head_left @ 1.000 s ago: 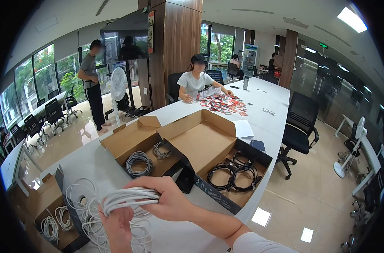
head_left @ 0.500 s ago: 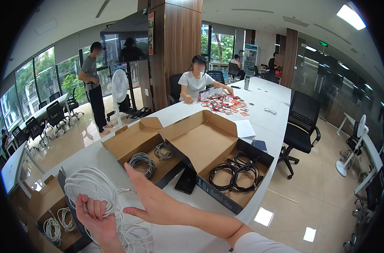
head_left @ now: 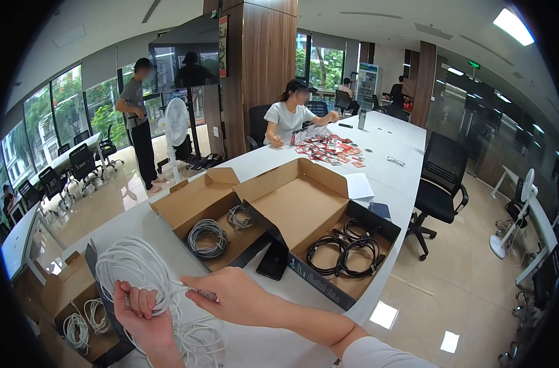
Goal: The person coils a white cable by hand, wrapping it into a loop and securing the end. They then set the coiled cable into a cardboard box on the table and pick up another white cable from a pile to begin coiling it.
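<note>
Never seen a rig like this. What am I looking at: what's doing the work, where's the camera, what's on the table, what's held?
There is no machine here: a person works with two bare hands, and a camera worn on that person's head looks forward and down.

The left hand holds a large coil of white cable. The right hand pinches a bit of white cable just beside it.

On the white table lie loose white cable, one open box with grey coils and another with black cables. A third box, lower left, contains smaller white coils.
</note>
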A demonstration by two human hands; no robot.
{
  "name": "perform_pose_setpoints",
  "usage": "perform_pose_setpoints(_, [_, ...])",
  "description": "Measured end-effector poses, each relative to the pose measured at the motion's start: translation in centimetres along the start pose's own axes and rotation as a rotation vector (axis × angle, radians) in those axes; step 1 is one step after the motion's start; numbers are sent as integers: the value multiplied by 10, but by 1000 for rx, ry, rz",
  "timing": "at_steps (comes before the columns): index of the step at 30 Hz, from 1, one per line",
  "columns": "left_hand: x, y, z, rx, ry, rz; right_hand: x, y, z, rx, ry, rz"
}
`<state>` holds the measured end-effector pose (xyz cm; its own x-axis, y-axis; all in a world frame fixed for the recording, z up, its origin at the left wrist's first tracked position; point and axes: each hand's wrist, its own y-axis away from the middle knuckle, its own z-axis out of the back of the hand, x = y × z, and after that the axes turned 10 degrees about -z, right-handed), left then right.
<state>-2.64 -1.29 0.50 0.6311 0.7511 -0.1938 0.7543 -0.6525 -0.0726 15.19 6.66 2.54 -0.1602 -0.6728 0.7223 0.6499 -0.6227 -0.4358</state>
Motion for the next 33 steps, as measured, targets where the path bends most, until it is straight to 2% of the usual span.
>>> perform_pose_setpoints(5, [2,1,-2,-5,4,0,-3,2,-7,-149,153,92])
perform_pose_setpoints(7, [5,0,-5,-56,-65,-73,-4,3,-9,-216,206,148])
perform_pose_setpoints(8, [5,3,-10,-11,-181,-86,1,4,-9,-182,222,113])
perform_pose_setpoints(9, [5,-5,2,-7,-112,-91,4,5,-7,-152,245,80])
perform_pose_setpoints(13, [9,-5,0,-57,-175,-140,7,2,-8,-86,45,57])
perform_pose_setpoints(17, [20,6,-8,-18,-322,-157,14,2,-6,-86,-118,92])
perform_pose_setpoints(23, [35,26,-8,156,-490,-54,3,1,-4,-22,-593,-137])
perform_pose_setpoints(24, [37,28,-7,183,-489,-48,2,0,-1,4,-568,-153])
perform_pose_setpoints(28, [42,35,-4,284,-552,-107,0,-3,-8,-164,-541,-182])
perform_pose_setpoints(31, [40,38,-2,361,-502,-118,-9,-6,-14,-351,-234,7])
perform_pose_setpoints(33, [40,38,-1,420,-453,-103,-7,-5,-16,-410,-173,21])
